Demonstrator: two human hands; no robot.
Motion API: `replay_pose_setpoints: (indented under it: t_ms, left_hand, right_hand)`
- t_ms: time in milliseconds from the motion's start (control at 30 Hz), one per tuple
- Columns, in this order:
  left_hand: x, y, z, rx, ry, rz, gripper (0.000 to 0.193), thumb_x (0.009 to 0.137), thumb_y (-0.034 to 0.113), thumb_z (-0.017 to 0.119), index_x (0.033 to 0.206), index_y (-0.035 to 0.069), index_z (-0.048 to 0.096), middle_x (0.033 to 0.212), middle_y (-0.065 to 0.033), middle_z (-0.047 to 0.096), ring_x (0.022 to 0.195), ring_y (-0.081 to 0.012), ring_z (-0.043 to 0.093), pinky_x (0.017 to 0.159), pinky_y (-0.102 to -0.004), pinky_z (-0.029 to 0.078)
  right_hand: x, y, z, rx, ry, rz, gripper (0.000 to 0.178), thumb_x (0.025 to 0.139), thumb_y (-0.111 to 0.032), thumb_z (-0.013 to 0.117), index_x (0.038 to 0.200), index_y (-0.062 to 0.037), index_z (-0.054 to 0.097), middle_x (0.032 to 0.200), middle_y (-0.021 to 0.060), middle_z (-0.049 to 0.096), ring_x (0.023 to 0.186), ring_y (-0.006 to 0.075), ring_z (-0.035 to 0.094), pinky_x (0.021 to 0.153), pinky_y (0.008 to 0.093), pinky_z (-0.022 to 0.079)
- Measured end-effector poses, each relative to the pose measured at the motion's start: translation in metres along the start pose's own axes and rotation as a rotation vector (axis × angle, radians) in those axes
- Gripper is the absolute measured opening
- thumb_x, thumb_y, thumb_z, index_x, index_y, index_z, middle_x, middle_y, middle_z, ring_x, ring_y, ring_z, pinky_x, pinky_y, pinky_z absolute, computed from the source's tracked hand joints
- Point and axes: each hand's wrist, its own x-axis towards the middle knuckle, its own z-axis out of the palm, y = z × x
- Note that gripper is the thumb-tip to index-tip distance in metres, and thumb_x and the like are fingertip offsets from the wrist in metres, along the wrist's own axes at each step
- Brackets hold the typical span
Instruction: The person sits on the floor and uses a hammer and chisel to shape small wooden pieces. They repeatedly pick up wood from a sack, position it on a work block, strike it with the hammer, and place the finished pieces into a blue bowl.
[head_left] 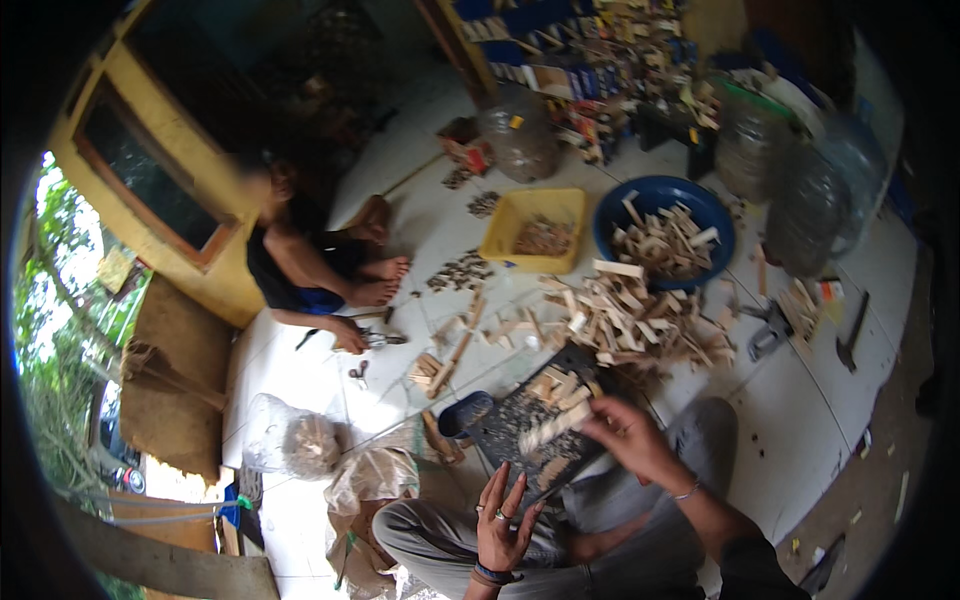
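My right hand [630, 438] is closed around one end of a pale wooden strip [553, 428], which tilts over a dark tray [490, 437]. Its edge looks notched, though blur softens the detail. My left hand [505, 528] wears rings and holds nothing; its fingers are spread at the tray's near edge. Whether they touch the tray I cannot tell. Inside the tray lie loose wooden pieces [553, 386] and scattered small bits. The tray rests by my crossed legs in grey trousers [440, 535].
Beyond the tray lies a heap of wooden pieces [640, 325], with a blue basin [603, 235] and yellow tub [495, 240] behind. A hammer [853, 335] and staple gun [770, 330] lie right. Another person [305, 255] sits left, one hand at a metal tool [383, 339].
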Motion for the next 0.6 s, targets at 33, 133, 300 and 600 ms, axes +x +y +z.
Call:
replay_pose_setpoints:
  t_ms: [33, 133, 300, 600]
  left_hand:
    - [-0.002, -0.003, -0.004, 0.024, 0.037, -0.044, 0.069, 0.087, 0.012, 0.081, 0.150, 0.013, 0.053, 0.156, -0.0224, 0.048, 0.136, -0.0432, 0.053, 0.109, -0.0485, 0.046]
    - [-0.011, -0.014, -0.023, 0.053, 0.083, -0.112, 0.069, 0.087, 0.012, 0.082, 0.150, 0.011, 0.054, 0.155, -0.0221, 0.050, 0.136, -0.0428, 0.053, 0.110, -0.0483, 0.046]
    - [-0.034, -0.033, -0.064, 0.156, 0.047, -0.168, 0.069, 0.086, 0.012, 0.082, 0.150, 0.010, 0.055, 0.151, -0.0178, 0.055, 0.136, -0.0394, 0.053, 0.111, -0.0460, 0.046]
    - [-0.121, -0.117, -0.143, 0.241, 0.507, -0.487, 0.042, 0.096, 0.008, 0.070, 0.138, 0.006, 0.062, 0.128, -0.0190, 0.069, 0.118, -0.0388, 0.065, 0.099, -0.0451, 0.052]
  right_hand:
    - [0.025, 0.000, -0.008, 0.207, 0.092, 0.026, 0.026, 0.101, -0.020, 0.071, 0.120, -0.0026, 0.066, 0.102, 0.0033, 0.073, 0.083, 0.0083, 0.065, 0.070, 0.0229, 0.050]
    - [0.085, -0.001, -0.050, 0.060, 0.361, -0.100, 0.028, 0.103, -0.019, 0.069, 0.123, -0.0006, 0.061, 0.103, 0.0066, 0.074, 0.095, 0.0101, 0.069, 0.080, 0.0252, 0.053]
    - [0.141, 0.033, -0.078, -0.192, 0.523, -0.124, 0.030, 0.103, -0.022, 0.069, 0.124, -0.0037, 0.059, 0.110, 0.0124, 0.075, 0.101, 0.0197, 0.072, 0.085, 0.0319, 0.054]
    - [0.079, 0.138, -0.135, -0.548, 0.441, -0.065, 0.048, 0.108, -0.036, 0.059, 0.146, -0.0068, 0.057, 0.134, 0.0172, 0.069, 0.126, 0.0288, 0.065, 0.098, 0.0408, 0.053]
